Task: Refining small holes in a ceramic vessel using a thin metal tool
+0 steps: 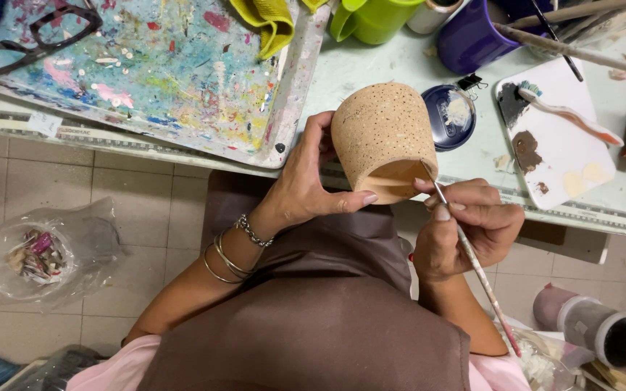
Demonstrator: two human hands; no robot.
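Seen from above, a person in a brown apron sits at a pale green worktable [371, 72], working over their lap. The left hand [306, 188] is wrapped around a speckled, sand-coloured clay cup [382, 134], thumb along the near rim and fingers curled behind the wall. The cup is tipped on its side with the mouth turned toward the person, so the rim faces the tool. It is held in the air just in front of the table edge, resting on nothing.

The right hand [472, 228] pinches a thin paintbrush with a pinkish handle [472, 261] like a pencil, close to the bristle end for control. The tip touches the cup's rim at its right side, and the long handle trails back past the wrist.

On the table to the left lies a large tray thickly spattered with many colours of paint [168, 80], with dark-framed glasses [30, 32] on its corner. Just beyond the cup sits a small round dark blue lid [449, 116] holding a pale dab (likely paint kept within reach). To the right is a white palette board [559, 145] with brown smears and a toothbrush [570, 112] lying across it. A green mug [371, 18] and a purple mug [472, 36] stand at the far edge. On the tiled floor to the left sits a clear plastic bag of scraps [38, 253]
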